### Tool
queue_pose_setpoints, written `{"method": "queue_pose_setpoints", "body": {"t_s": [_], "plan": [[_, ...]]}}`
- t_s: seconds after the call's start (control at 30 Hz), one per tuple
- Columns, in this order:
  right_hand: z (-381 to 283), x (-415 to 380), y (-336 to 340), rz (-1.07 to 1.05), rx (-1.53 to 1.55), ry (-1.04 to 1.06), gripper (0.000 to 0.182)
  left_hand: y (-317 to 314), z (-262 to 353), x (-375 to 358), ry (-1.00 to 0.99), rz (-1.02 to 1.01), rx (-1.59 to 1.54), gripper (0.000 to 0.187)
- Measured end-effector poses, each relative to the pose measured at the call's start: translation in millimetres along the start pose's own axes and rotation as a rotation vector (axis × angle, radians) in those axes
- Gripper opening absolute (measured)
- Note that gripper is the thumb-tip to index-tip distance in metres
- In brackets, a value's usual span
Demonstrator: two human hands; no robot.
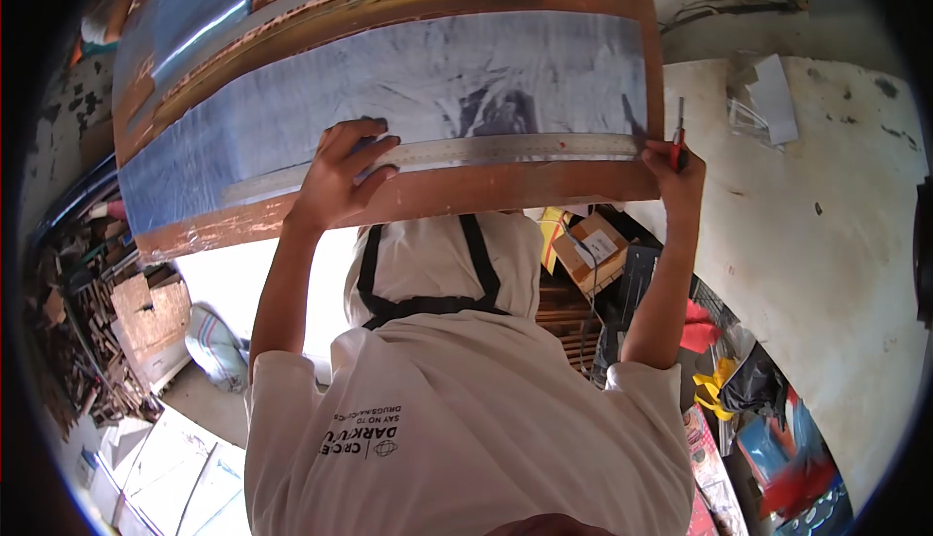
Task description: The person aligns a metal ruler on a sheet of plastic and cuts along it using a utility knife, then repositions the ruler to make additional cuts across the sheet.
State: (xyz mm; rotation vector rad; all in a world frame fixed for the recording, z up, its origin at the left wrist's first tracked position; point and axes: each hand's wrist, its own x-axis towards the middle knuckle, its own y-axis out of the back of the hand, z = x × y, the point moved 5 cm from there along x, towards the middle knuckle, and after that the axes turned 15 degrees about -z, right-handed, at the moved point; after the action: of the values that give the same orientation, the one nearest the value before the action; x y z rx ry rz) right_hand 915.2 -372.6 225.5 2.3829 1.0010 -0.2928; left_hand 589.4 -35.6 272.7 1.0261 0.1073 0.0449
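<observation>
A long metal ruler [486,150] lies along the near edge of a blue-grey, film-like sheet [408,89]. The sheet rests on a brown board [466,188] in front of my body. My left hand [338,172] is over the ruler's left part, its fingers bent and apart, pressing down there. At the ruler's right end, near the board's right edge, my right hand [680,178] is closed around a red-handled tool [677,152]. A thin metal shaft on it points away from me; its exact kind cannot be made out.
A pale, stained surface [797,215] spreads to the right, with a white paper piece [775,99] on it. Below are a cardboard box [591,252], a yellow item [716,388] and a black bag [756,385]. Wood scraps [97,327] pile up at left beside a white sack [216,346].
</observation>
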Motion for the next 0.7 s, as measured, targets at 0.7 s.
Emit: {"method": "queue_pose_setpoints", "body": {"t_s": [0.7], "plan": [[-1, -2, 1, 0.01, -0.001, -0.098, 0.025, -3, -12, -14, -0.02, 0.023, -0.098, 0.043]]}}
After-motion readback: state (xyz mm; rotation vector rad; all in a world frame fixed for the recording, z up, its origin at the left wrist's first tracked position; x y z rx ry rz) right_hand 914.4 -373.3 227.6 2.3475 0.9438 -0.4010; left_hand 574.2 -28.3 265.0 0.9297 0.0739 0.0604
